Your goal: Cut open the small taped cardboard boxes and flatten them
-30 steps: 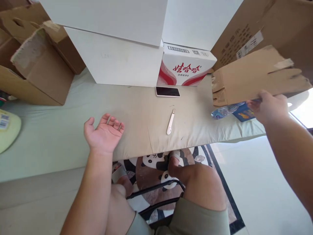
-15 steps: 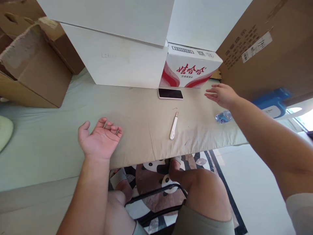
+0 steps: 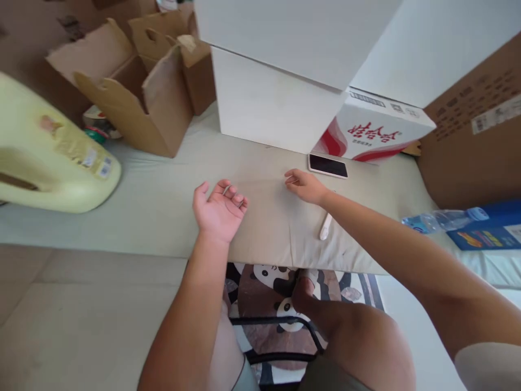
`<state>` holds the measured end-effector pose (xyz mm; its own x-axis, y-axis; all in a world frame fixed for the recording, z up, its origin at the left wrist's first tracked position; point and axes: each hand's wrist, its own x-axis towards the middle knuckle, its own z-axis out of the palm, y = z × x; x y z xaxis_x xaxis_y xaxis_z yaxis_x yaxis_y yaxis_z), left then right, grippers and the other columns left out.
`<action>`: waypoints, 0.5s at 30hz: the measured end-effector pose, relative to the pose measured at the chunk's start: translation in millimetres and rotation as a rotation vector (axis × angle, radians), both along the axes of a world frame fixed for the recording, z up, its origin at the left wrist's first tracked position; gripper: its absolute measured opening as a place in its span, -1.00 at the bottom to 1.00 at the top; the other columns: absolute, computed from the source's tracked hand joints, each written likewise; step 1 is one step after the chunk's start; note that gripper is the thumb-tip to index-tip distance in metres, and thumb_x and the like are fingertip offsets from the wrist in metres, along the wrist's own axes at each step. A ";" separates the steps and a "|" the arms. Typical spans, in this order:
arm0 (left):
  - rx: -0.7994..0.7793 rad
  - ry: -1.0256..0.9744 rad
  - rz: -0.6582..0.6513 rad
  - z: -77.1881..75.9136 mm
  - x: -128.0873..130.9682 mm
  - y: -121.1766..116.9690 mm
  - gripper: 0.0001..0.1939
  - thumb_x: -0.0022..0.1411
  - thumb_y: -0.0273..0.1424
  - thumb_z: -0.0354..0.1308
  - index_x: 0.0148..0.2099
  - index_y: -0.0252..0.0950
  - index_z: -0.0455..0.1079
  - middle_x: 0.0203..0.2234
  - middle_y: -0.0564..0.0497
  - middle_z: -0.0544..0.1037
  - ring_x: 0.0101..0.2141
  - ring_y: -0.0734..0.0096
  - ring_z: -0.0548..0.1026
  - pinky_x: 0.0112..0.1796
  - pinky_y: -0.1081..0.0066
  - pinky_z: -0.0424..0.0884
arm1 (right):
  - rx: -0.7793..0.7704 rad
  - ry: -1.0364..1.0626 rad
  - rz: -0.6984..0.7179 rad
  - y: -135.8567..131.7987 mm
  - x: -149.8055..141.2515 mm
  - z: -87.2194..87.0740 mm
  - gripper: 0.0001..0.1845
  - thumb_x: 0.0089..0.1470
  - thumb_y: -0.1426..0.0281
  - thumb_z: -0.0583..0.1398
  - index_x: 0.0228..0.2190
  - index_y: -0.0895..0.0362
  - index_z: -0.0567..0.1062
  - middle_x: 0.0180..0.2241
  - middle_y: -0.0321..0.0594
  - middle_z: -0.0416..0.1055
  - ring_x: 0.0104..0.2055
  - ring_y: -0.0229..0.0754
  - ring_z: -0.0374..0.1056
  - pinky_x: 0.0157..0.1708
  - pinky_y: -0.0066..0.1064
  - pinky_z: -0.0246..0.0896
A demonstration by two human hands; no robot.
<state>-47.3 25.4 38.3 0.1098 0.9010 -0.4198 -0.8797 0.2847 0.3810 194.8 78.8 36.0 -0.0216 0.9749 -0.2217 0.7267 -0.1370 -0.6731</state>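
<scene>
I read the left hand (image 3: 220, 213), left of frame centre, as released, palm up, and the right hand (image 3: 305, 186), near centre, as loosely curled and empty. The phone (image 3: 328, 166) lies just beside it, right of centre. Caution: a low forearm (image 3: 378, 233) sweep could knock the cutter (image 3: 325, 228), whose upper end it hides from me.

From my end I'd call this a home, tho can't tell which rm. Household bits give it away: panda-print rug (image 3: 256, 296) on a pale flr (image 3: 101, 309), cloth-covered table (image 3: 158, 217) w/ a phone (image 3: 328, 165), big yellow jug (image 3: 52, 157), water btl (image 3: 443, 220) & open cardboard ctn (image 3: 166, 117) on top.
</scene>
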 end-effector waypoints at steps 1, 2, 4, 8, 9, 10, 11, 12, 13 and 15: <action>0.006 -0.018 0.007 1.1 -3.5 -1.2 -0.62 0.29 -0.11 -0.05 -0.40 -0.26 0.36 -0.60 0.09 0.36 -0.64 0.52 0.33 -0.45 0.40 0.43 | 0.005 -0.014 0.065 3.3 -21.4 3.5 -0.64 0.06 0.51 0.21 -0.06 0.13 0.49 -0.11 -0.07 0.58 -0.10 -0.07 0.51 0.09 -0.12 0.37; 0.011 -0.035 0.020 2.1 -7.5 -2.3 -0.62 0.29 -0.12 -0.06 -0.40 -0.27 0.36 -0.60 0.09 0.35 -0.65 0.53 0.32 -0.45 0.40 0.42 | 0.012 -0.025 0.123 7.3 -42.8 7.8 -0.62 0.07 0.50 0.20 -0.04 0.13 0.48 -0.10 -0.07 0.58 -0.08 -0.07 0.51 0.10 -0.12 0.36; 0.018 -0.071 0.051 4.1 -17.0 -4.0 -0.63 0.30 -0.14 -0.06 -0.41 -0.27 0.35 -0.61 0.10 0.34 -0.65 0.54 0.30 -0.46 0.41 0.40 | 0.047 -0.053 0.238 16.8 -85.0 17.9 -0.60 0.09 0.49 0.19 0.00 0.12 0.46 -0.07 -0.08 0.57 -0.04 -0.07 0.50 0.12 -0.13 0.34; 0.020 -0.140 0.116 6.2 -38.4 -4.3 -0.64 0.30 -0.18 -0.07 -0.42 -0.29 0.35 -0.62 0.11 0.30 -0.66 0.55 0.27 -0.47 0.42 0.37 | 0.229 -0.126 0.459 37.5 -167.6 42.0 -0.59 0.12 0.49 0.14 0.03 0.11 0.43 0.03 -0.08 0.53 -0.06 -0.09 0.50 0.08 -0.14 0.38; 0.020 -0.153 0.129 6.5 -43.2 -3.9 -0.64 0.29 -0.19 -0.06 -0.42 -0.29 0.35 -0.63 0.11 0.29 -0.66 0.55 0.27 -0.47 0.42 0.36 | 0.283 -0.140 0.498 41.7 -187.5 48.4 -0.59 0.12 0.49 0.13 0.03 0.12 0.42 0.06 -0.08 0.51 -0.08 -0.10 0.50 0.08 -0.14 0.38; 0.021 -0.166 0.141 6.7 -47.4 -3.4 -0.64 0.29 -0.19 -0.06 -0.43 -0.29 0.35 -0.63 0.11 0.29 -0.66 0.55 0.26 -0.47 0.42 0.35 | 0.333 -0.148 0.533 45.6 -206.7 54.7 -0.58 0.12 0.50 0.12 0.04 0.12 0.42 0.10 -0.09 0.48 -0.07 -0.11 0.50 0.10 -0.14 0.37; 0.021 -0.178 0.148 6.9 -50.8 -3.0 -0.64 0.29 -0.19 -0.06 -0.43 -0.29 0.35 -0.63 0.11 0.28 -0.66 0.55 0.26 -0.47 0.43 0.34 | 0.388 -0.152 0.563 49.3 -224.9 60.9 -0.57 0.12 0.51 0.11 0.04 0.11 0.42 0.15 -0.10 0.44 -0.04 -0.12 0.49 0.13 -0.15 0.35; 0.019 -0.190 0.152 7.1 -53.5 -2.7 -0.64 0.29 -0.19 -0.06 -0.44 -0.29 0.35 -0.64 0.11 0.28 -0.66 0.55 0.26 -0.47 0.43 0.33 | 0.441 -0.155 0.585 53.2 -241.9 66.7 -0.56 0.12 0.51 0.11 0.05 0.10 0.42 0.21 -0.11 0.38 0.01 -0.12 0.47 0.15 -0.17 0.33; 0.018 -0.204 0.151 7.4 -55.3 -2.6 -0.64 0.29 -0.20 -0.07 -0.44 -0.29 0.35 -0.64 0.11 0.27 -0.66 0.55 0.25 -0.47 0.43 0.33 | 0.484 -0.158 0.592 57.4 -257.3 71.9 -0.55 0.11 0.51 0.11 0.05 0.08 0.42 0.27 -0.13 0.30 0.08 -0.11 0.44 0.18 -0.19 0.31; 0.015 -0.224 0.138 8.4 -56.8 -3.4 -0.64 0.29 -0.21 -0.07 -0.45 -0.28 0.35 -0.64 0.12 0.26 -0.66 0.56 0.24 -0.46 0.43 0.32 | 0.517 -0.180 0.549 67.5 -281.9 79.9 -0.55 0.10 0.49 0.14 0.05 0.07 0.44 0.35 -0.15 0.17 0.20 -0.06 0.36 0.22 -0.17 0.28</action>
